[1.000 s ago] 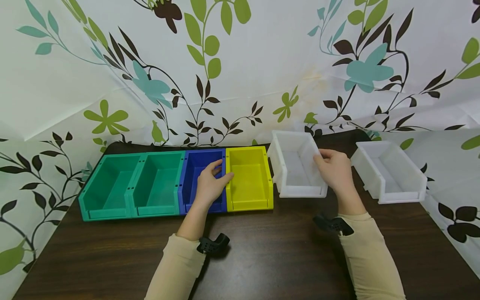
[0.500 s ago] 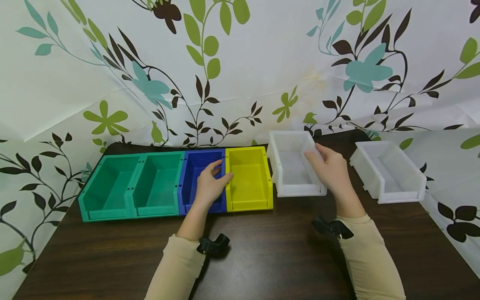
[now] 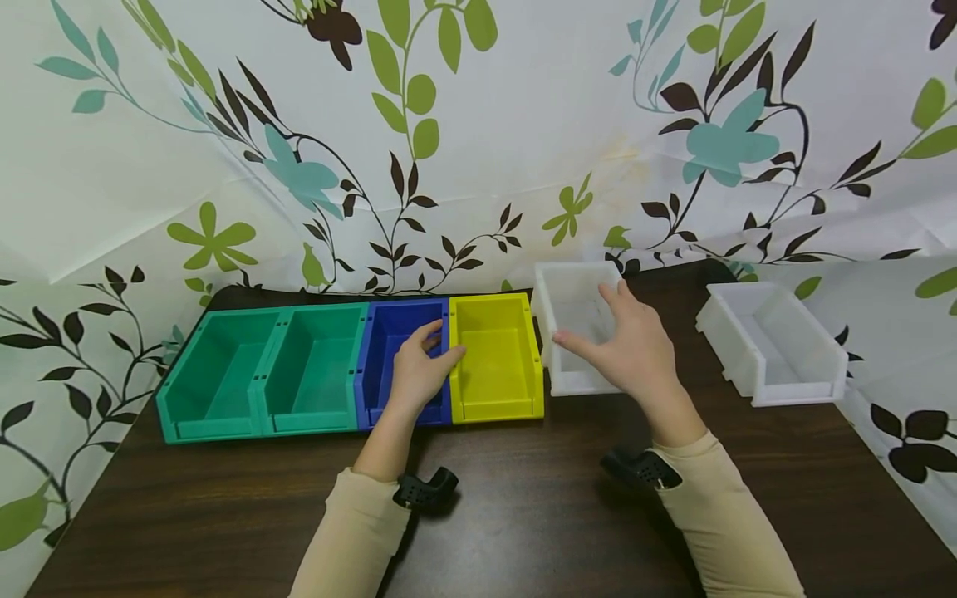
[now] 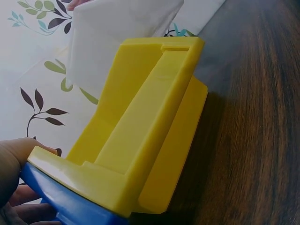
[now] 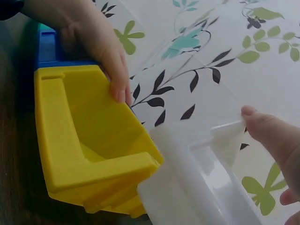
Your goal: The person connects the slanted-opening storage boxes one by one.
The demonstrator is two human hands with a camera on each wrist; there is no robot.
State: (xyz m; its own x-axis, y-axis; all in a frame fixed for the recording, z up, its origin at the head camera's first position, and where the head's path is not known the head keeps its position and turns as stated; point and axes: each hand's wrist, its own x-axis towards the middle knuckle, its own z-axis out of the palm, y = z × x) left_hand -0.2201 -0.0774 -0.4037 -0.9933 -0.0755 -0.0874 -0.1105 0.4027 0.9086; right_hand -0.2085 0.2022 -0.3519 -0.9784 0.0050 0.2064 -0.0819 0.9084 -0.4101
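Note:
My left hand (image 3: 416, 374) holds the adjoining walls of a blue bin (image 3: 441, 413) and a yellow bin (image 3: 497, 411). Its thumb is on the yellow side and its fingers reach into the blue one, as the left wrist view shows at the yellow bin's rim (image 4: 75, 173). My right hand (image 3: 635, 357) is over a translucent white bin (image 3: 579, 384), thumb and fingers spread apart, hiding its right side. In the right wrist view the thumb tip (image 5: 248, 111) appears right at the rim of the white bin (image 5: 201, 173). This bin stands just right of the yellow bin.
Two green bins (image 3: 257, 378) adjoin the blue one on the left, forming a row along the table's back edge. Another white bin (image 3: 803, 392) sits apart at the right. Behind the dark wooden table (image 3: 508, 515) hangs a leaf-patterned white cloth (image 3: 493, 124).
My right hand has let go of the white bin's right wall and moved left over the bin, its fingers spreading. The left hand stays in place.

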